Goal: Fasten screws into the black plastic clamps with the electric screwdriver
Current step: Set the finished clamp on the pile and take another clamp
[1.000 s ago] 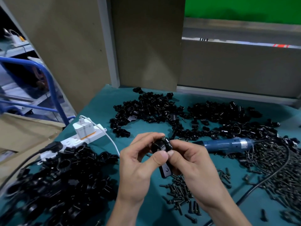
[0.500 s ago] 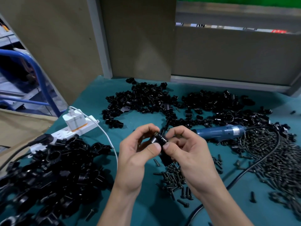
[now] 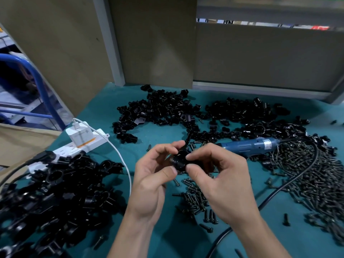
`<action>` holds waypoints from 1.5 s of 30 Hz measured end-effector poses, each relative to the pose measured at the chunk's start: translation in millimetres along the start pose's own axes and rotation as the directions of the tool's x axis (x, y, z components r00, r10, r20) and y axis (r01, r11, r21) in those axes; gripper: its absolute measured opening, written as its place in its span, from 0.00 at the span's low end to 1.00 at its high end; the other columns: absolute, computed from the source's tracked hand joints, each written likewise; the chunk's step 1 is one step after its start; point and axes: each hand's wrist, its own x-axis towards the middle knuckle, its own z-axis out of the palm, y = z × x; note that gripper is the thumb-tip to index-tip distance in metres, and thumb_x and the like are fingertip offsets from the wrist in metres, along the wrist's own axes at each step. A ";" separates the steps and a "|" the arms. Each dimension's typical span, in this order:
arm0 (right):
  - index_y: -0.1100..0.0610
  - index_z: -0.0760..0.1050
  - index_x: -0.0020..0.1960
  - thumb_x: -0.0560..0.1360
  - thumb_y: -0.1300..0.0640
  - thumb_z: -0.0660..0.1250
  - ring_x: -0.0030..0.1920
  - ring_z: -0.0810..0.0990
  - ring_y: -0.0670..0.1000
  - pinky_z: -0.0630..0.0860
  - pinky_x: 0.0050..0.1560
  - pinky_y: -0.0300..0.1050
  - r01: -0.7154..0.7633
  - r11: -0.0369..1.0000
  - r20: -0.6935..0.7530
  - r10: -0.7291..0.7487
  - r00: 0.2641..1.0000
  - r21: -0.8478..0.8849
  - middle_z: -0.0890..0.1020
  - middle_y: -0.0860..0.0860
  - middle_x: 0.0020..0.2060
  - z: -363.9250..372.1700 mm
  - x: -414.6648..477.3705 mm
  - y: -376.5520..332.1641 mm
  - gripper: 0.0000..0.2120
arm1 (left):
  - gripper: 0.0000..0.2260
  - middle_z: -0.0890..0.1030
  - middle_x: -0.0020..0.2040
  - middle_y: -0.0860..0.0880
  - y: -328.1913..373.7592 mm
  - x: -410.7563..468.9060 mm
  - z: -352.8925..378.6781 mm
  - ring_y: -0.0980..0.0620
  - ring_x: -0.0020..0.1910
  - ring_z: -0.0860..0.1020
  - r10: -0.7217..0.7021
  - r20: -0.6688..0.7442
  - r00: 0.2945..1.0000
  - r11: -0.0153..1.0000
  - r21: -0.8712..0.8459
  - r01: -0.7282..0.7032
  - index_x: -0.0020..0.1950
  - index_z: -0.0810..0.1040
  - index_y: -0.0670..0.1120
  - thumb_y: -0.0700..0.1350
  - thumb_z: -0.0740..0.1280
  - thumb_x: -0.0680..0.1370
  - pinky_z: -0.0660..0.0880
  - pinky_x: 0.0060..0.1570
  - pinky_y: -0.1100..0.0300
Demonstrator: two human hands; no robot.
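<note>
Clamp (image 3: pixel 180 159) pinched between left hand (image 3: pixel 152 175) and right hand (image 3: pixel 217 172), both grips closed on it, near screwdriver (image 3: pixel 251 146). Hand-fitting step, likely. Next: right hand must free for screwdriver.

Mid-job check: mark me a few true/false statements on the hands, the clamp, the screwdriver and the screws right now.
1. The left hand and the right hand pinch one black clamp between them. True.
2. The electric screwdriver is in the right hand. False: it lies on the table, behind that hand.
3. A white charger sits plugged into the power strip on the left. True.
4. The screws are kept in a tray. False: they lie loose in heaps on the table.
</note>
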 end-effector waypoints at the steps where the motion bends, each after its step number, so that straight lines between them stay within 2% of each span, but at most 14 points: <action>1: 0.46 0.82 0.45 0.72 0.60 0.75 0.41 0.82 0.48 0.75 0.41 0.33 0.029 0.999 -0.016 -0.030 0.999 -0.034 0.84 0.42 0.39 0.5 -1.3 -0.7 0.08 | 0.13 0.84 0.64 0.43 -0.3 -0.2 0.3 0.40 0.68 0.78 -0.012 0.003 1.000 1.000 -0.027 0.012 0.48 0.84 0.50 0.41 0.72 0.65 0.73 0.67 0.41; 3: 0.47 0.80 0.44 0.71 0.59 0.75 0.42 0.82 0.46 0.74 0.42 0.31 0.074 0.994 -0.066 -0.079 0.995 -0.083 0.82 0.40 0.39 1.9 -4.0 -0.7 0.08 | 0.13 0.83 0.65 0.43 -0.1 -0.6 1.5 0.41 0.66 0.79 -0.034 0.022 0.999 0.995 -0.090 0.035 0.49 0.84 0.49 0.40 0.72 0.65 0.77 0.62 0.47; 6: 0.48 0.73 0.40 0.70 0.53 0.74 0.39 0.78 0.49 0.74 0.39 0.36 0.104 0.984 -0.135 -0.124 0.983 -0.144 0.79 0.45 0.37 3.5 -7.4 0.7 0.09 | 0.14 0.83 0.65 0.43 -0.2 -0.8 3.2 0.43 0.61 0.82 -0.047 0.049 0.998 0.984 -0.172 0.055 0.50 0.84 0.48 0.39 0.72 0.65 0.81 0.54 0.54; 10: 0.47 0.72 0.40 0.69 0.50 0.74 0.40 0.79 0.48 0.74 0.41 0.36 0.121 0.977 -0.142 -0.147 0.979 -0.175 0.80 0.44 0.38 3.2 -9.1 2.7 0.10 | 0.16 0.83 0.64 0.44 -4.4 -1.4 0.5 0.43 0.63 0.81 -0.041 0.056 0.998 0.973 -0.224 0.052 0.48 0.83 0.49 0.41 0.79 0.62 0.80 0.59 0.54; 13: 0.46 0.73 0.41 0.68 0.50 0.74 0.43 0.81 0.46 0.74 0.45 0.32 0.114 0.980 -0.134 -0.136 0.982 -0.161 0.81 0.43 0.40 1.4 -9.7 6.1 0.09 | 0.13 0.84 0.61 0.45 -7.9 -1.6 -2.0 0.43 0.64 0.81 -0.025 0.036 0.999 0.970 -0.242 0.033 0.45 0.83 0.50 0.37 0.74 0.64 0.80 0.59 0.55; 15: 0.45 0.74 0.43 0.68 0.50 0.75 0.45 0.82 0.47 0.75 0.47 0.33 0.089 0.986 -0.135 -0.108 0.985 -0.142 0.82 0.42 0.41 0.2 -11.0 9.1 0.09 | 0.14 0.85 0.60 0.46 -9.8 -1.2 -3.1 0.43 0.63 0.81 -0.005 0.035 0.999 0.968 -0.250 0.013 0.45 0.83 0.50 0.35 0.74 0.63 0.80 0.58 0.55; 18: 0.45 0.76 0.45 0.69 0.49 0.74 0.47 0.83 0.48 0.77 0.49 0.36 0.060 0.991 -0.125 -0.076 0.989 -0.123 0.83 0.41 0.43 0.1 -12.7 12.7 0.09 | 0.17 0.85 0.58 0.47 -10.8 0.1 -4.0 0.44 0.62 0.82 0.033 0.045 0.998 0.974 -0.224 -0.022 0.47 0.84 0.51 0.34 0.74 0.63 0.79 0.58 0.55; 24: 0.44 0.78 0.48 0.69 0.49 0.75 0.50 0.84 0.43 0.76 0.52 0.31 0.052 0.991 -0.092 -0.063 0.994 -0.127 0.84 0.36 0.46 -1.5 -11.0 15.9 0.09 | 0.23 0.83 0.60 0.46 -10.7 3.7 -5.5 0.46 0.64 0.80 0.077 0.137 0.988 0.993 -0.103 -0.063 0.58 0.83 0.50 0.32 0.70 0.66 0.79 0.60 0.56; 28: 0.45 0.79 0.46 0.68 0.55 0.78 0.50 0.84 0.44 0.77 0.52 0.34 0.060 0.989 -0.066 -0.069 0.995 -0.134 0.85 0.37 0.45 -1.9 -11.8 18.6 0.11 | 0.24 0.84 0.59 0.49 -10.9 4.0 -8.8 0.50 0.63 0.82 0.024 0.124 0.992 0.999 -0.051 -0.017 0.54 0.86 0.52 0.32 0.70 0.63 0.79 0.56 0.59; 35: 0.47 0.79 0.45 0.67 0.58 0.79 0.51 0.84 0.48 0.77 0.54 0.38 0.001 0.999 -0.016 -0.002 1.000 -0.051 0.85 0.41 0.46 -1.1 -12.2 22.3 0.12 | 0.28 0.86 0.55 0.47 -12.1 4.0 -10.2 0.51 0.59 0.83 0.004 0.128 0.992 0.997 -0.080 0.006 0.53 0.87 0.51 0.29 0.69 0.59 0.79 0.57 0.60; 37: 0.48 0.78 0.47 0.67 0.59 0.78 0.50 0.84 0.49 0.78 0.53 0.40 -0.098 0.995 0.056 0.097 0.994 0.015 0.85 0.44 0.46 1.5 -10.8 24.8 0.14 | 0.31 0.86 0.51 0.49 -15.1 4.3 -9.3 0.53 0.55 0.84 -0.003 0.091 0.996 0.997 -0.082 0.011 0.50 0.87 0.51 0.23 0.63 0.58 0.79 0.56 0.62; 40: 0.50 0.78 0.46 0.68 0.63 0.78 0.39 0.80 0.45 0.77 0.41 0.42 -0.229 0.973 0.174 0.218 0.960 0.042 0.82 0.45 0.38 6.8 -8.3 30.2 0.14 | 0.32 0.86 0.46 0.50 -17.8 7.4 -7.7 0.56 0.47 0.83 -0.039 -0.037 0.999 0.999 -0.013 0.039 0.42 0.87 0.51 0.24 0.56 0.55 0.79 0.50 0.64; 43: 0.49 0.80 0.43 0.68 0.67 0.79 0.35 0.79 0.44 0.76 0.37 0.39 -0.277 0.960 0.176 0.267 0.948 0.038 0.83 0.44 0.36 16.2 -2.7 30.7 0.15 | 0.27 0.87 0.46 0.49 -15.8 11.1 -5.5 0.55 0.49 0.85 -0.032 -0.211 0.977 0.982 0.177 0.070 0.38 0.86 0.49 0.27 0.56 0.54 0.79 0.50 0.64; 45: 0.48 0.80 0.42 0.68 0.67 0.80 0.36 0.81 0.43 0.78 0.38 0.39 -0.269 0.963 0.179 0.266 0.947 -0.008 0.84 0.44 0.36 29.7 7.6 27.1 0.15 | 0.26 0.88 0.45 0.53 -9.1 11.1 -9.2 0.57 0.50 0.85 0.031 -0.344 0.938 0.917 0.383 0.110 0.37 0.87 0.51 0.25 0.58 0.59 0.79 0.50 0.65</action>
